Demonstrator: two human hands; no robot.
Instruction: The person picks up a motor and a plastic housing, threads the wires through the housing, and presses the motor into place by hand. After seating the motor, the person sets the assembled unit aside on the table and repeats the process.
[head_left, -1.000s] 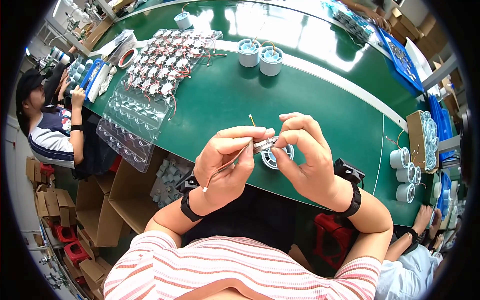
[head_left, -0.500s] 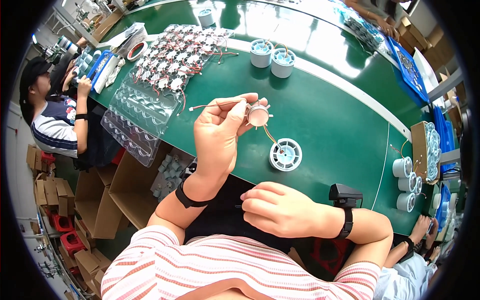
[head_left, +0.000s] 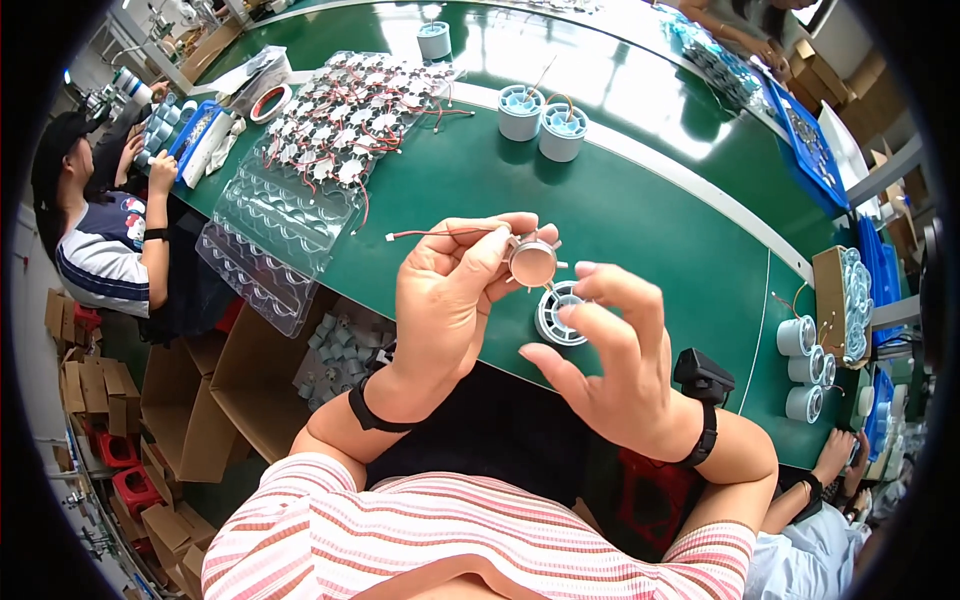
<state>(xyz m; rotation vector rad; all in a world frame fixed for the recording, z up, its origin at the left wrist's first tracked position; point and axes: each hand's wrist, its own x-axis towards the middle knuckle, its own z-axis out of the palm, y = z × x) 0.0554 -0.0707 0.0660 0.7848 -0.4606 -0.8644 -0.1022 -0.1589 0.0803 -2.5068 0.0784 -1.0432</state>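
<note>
Between the thumb and fingers of my left hand [head_left: 445, 300] is a small round motor [head_left: 532, 263] with a copper-coloured face and short prongs about its rim. A red wire with a white plug [head_left: 391, 237] trails from it to the left. Just below the motor, a pale blue round housing [head_left: 549, 322] with a spoked top stands on the green table, partly hidden by my right hand [head_left: 625, 365]. That hand is raised over the housing with its fingers apart and nothing in them. Whether a fingertip touches the housing, I cannot tell.
White motors with red wires [head_left: 345, 125] fill clear trays at the left, beside an unfilled clear tray [head_left: 285, 225]. Two blue housings [head_left: 520, 115] stand at the back, several more [head_left: 797, 337] at the right beside a cardboard box [head_left: 828, 300]. A co-worker [head_left: 105, 225] sits at the left.
My right hand has risen from the table's front edge to the housing, and its fingers have spread. My left hand has brought the motor slightly nearer and to the right.
</note>
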